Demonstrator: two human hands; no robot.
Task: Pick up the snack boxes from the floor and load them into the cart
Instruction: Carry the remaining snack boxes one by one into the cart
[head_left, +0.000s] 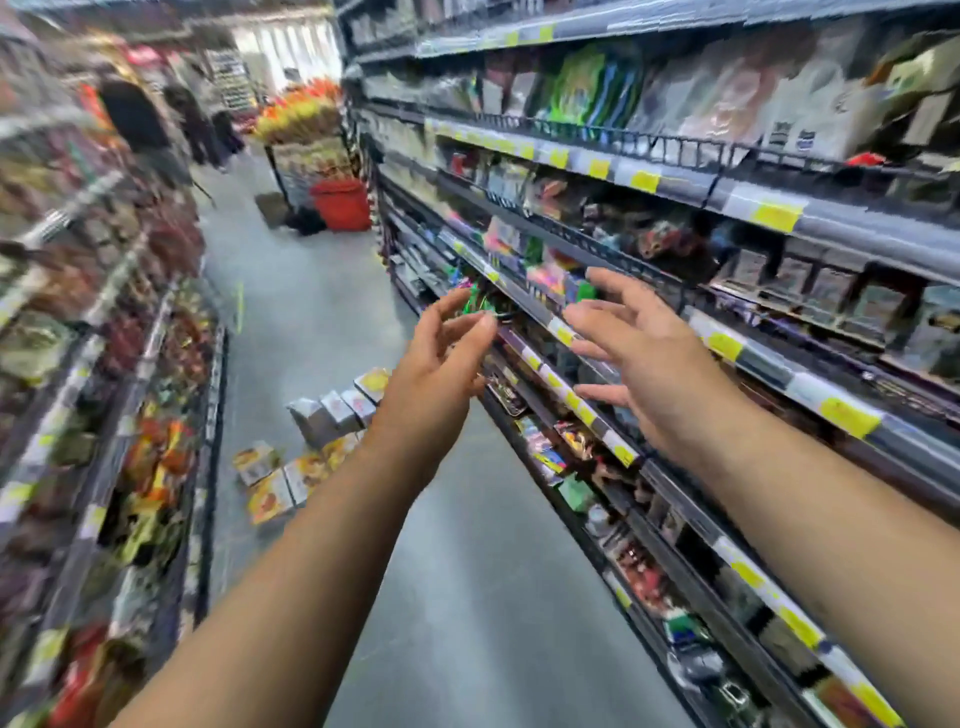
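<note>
Stocked shelving fills right side of frame, second blurred rack down left edge, grey aisle floor between. Both arms reach into centre: left hand fingers loosely curved, right hand fingers spread, neither holding anything. Snack boxes scattered on floor left of centre, below left hand. Red bin upper centre, far down aisle

snack boxes glossy card; floor smooth matt grey; shelves dark metal.
</note>
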